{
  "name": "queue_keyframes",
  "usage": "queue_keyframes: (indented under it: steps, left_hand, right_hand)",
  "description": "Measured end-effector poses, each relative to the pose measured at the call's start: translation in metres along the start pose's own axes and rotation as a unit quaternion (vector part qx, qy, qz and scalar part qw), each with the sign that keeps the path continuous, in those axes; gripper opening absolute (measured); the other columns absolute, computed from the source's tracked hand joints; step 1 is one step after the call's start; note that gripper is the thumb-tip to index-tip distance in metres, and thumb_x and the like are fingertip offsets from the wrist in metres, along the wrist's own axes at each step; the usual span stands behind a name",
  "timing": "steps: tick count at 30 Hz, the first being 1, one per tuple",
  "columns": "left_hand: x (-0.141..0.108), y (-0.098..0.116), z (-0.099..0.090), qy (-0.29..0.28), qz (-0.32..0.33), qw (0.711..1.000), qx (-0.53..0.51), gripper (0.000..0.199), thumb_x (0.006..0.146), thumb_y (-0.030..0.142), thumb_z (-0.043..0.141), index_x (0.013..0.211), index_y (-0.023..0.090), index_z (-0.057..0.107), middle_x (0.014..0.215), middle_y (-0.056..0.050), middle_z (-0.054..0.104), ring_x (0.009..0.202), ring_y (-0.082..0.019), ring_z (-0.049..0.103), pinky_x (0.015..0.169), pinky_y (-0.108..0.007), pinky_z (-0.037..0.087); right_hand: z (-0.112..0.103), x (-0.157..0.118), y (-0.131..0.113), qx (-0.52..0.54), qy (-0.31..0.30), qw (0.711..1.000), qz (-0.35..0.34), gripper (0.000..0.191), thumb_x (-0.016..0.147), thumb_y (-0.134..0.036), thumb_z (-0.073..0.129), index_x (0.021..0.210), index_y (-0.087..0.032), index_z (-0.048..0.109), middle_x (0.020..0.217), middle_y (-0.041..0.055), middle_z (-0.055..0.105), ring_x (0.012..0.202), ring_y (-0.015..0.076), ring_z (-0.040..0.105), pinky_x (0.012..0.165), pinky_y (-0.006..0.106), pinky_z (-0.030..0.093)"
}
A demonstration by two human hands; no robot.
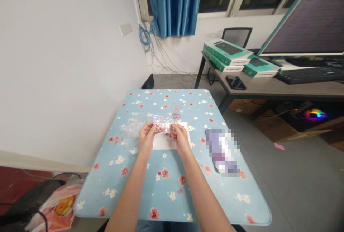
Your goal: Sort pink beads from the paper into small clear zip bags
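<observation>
Reaching in from 6 o'clock, the left hand (147, 137) and right hand (180, 138) pinched a clear bag (162, 124) over a white sheet (163, 142) mid-surface (166, 189) (its small pink contents were too tiny to make out). A second bag (177, 112) lay at 12 o'clock, crumpled plastic (131, 129) at 9, and a pixelated object (222, 151) at 3.

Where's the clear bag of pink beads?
Head view: the clear bag is held in the left hand and right hand, above white paper on the floral tablecloth.
</observation>
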State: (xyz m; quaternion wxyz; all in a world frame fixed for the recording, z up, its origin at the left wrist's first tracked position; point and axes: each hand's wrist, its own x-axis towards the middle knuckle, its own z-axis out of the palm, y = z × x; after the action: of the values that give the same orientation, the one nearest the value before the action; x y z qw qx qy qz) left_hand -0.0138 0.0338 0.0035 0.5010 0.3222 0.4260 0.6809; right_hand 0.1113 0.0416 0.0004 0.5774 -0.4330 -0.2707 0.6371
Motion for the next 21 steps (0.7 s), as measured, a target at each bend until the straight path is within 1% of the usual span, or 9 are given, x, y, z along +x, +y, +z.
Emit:
queue_keyframes:
  steps: [3, 6, 10, 13, 17, 19, 21]
  left_hand:
    - [-0.002, 0.001, 0.0, -0.029, -0.006, 1.0, -0.012, 0.023, 0.066, 0.034, 0.073, 0.072, 0.016, 0.06, 0.073, 0.0, 0.065, 0.059, -0.01, 0.061, 0.062, -0.024, 0.051]
    - [-0.003, 0.002, 0.0, -0.048, -0.008, 0.999, -0.013, 0.023, 0.068, 0.034, 0.072, 0.066, 0.016, 0.058, 0.077, -0.002, 0.066, 0.06, -0.01, 0.061, 0.064, -0.026, 0.052]
    - [-0.003, 0.003, -0.002, -0.052, -0.007, 0.999, -0.009, 0.024, 0.067, 0.034, 0.072, 0.062, 0.015, 0.058, 0.077, -0.001, 0.065, 0.058, -0.01, 0.06, 0.062, -0.025, 0.05]
    - [-0.002, 0.003, -0.003, -0.048, -0.005, 0.999, -0.007, 0.025, 0.068, 0.036, 0.071, 0.061, 0.015, 0.058, 0.075, -0.001, 0.064, 0.056, -0.009, 0.058, 0.059, -0.024, 0.048]
    - [-0.002, 0.002, -0.004, -0.057, 0.019, 0.998, 0.007, 0.028, 0.072, 0.043, 0.067, 0.068, 0.016, 0.061, 0.075, -0.002, 0.063, 0.059, -0.01, 0.059, 0.057, -0.024, 0.047]
    - [-0.003, 0.0, -0.005, -0.074, 0.043, 0.995, 0.042, 0.029, 0.073, 0.045, 0.066, 0.076, 0.017, 0.062, 0.08, -0.003, 0.063, 0.063, -0.011, 0.058, 0.059, -0.024, 0.047]
    - [-0.004, -0.003, -0.005, -0.089, 0.076, 0.988, 0.101, 0.028, 0.071, 0.042, 0.069, 0.079, 0.017, 0.062, 0.082, -0.003, 0.061, 0.068, -0.012, 0.057, 0.061, -0.023, 0.047]
  right_hand:
    - [0.004, -0.002, 0.001, 0.008, -0.016, 1.0, 0.007, 0.026, 0.065, -0.038, 0.067, 0.063, -0.019, 0.05, 0.045, -0.01, 0.038, 0.035, 0.0027, 0.022, 0.035, 0.021, 0.01]
    - [0.008, -0.004, 0.0, 0.024, -0.034, 0.999, 0.034, 0.027, 0.065, -0.039, 0.066, 0.063, -0.019, 0.047, 0.045, -0.0103, 0.038, 0.035, 0.0025, 0.02, 0.036, 0.02, 0.009]
    - [0.012, -0.007, -0.001, 0.045, -0.049, 0.995, 0.072, 0.03, 0.063, -0.04, 0.067, 0.062, -0.02, 0.044, 0.044, -0.0108, 0.037, 0.034, 0.002, 0.018, 0.036, 0.018, 0.007]
    - [0.013, -0.007, 0.0, 0.051, -0.05, 0.993, 0.097, 0.029, 0.064, -0.042, 0.065, 0.064, -0.019, 0.047, 0.043, -0.0108, 0.038, 0.033, 0.0018, 0.017, 0.035, 0.017, 0.007]
    - [0.013, -0.005, 0.006, 0.071, -0.046, 0.989, 0.12, 0.027, 0.066, -0.042, 0.063, 0.068, -0.018, 0.052, 0.042, -0.0112, 0.037, 0.033, 0.0012, 0.016, 0.034, 0.016, 0.007]
    - [0.012, -0.003, 0.009, 0.093, -0.041, 0.986, 0.131, 0.026, 0.067, -0.042, 0.062, 0.07, -0.018, 0.053, 0.042, -0.0117, 0.036, 0.032, 0.001, 0.015, 0.034, 0.016, 0.006]
    - [0.012, -0.001, 0.011, 0.117, -0.044, 0.982, 0.145, 0.024, 0.068, -0.04, 0.061, 0.071, -0.018, 0.053, 0.041, -0.012, 0.035, 0.032, 0.0009, 0.014, 0.033, 0.016, 0.005]
